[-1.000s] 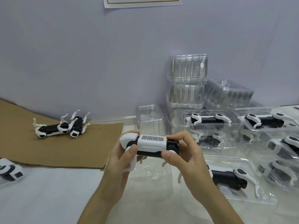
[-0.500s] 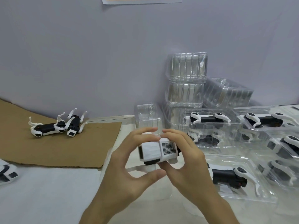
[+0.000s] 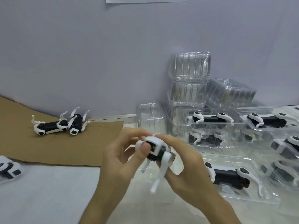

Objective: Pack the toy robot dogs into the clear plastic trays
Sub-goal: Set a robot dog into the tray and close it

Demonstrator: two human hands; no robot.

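A white and black toy robot dog [image 3: 156, 150] is held in the air at the middle of the view, its white legs hanging down. My left hand [image 3: 123, 157] pinches its front end with thumb and fingers. My right hand [image 3: 182, 159] grips it from the right and behind. Below my hands lies an empty clear plastic tray [image 3: 155, 180], mostly hidden. To the right a clear tray [image 3: 265, 194] holds a packed dog [image 3: 229, 175].
Two loose dogs [image 3: 59, 123] lie legs up on brown cardboard [image 3: 48, 147] at the left; another dog [image 3: 8, 168] sits at the left edge. Stacked empty trays [image 3: 191, 78] stand against the wall. Several filled trays [image 3: 212, 126] crowd the right side.
Both hands have turned the dog from lying sideways to end-on, and its legs now hang downward. My hands stayed at the same spot above the tray.
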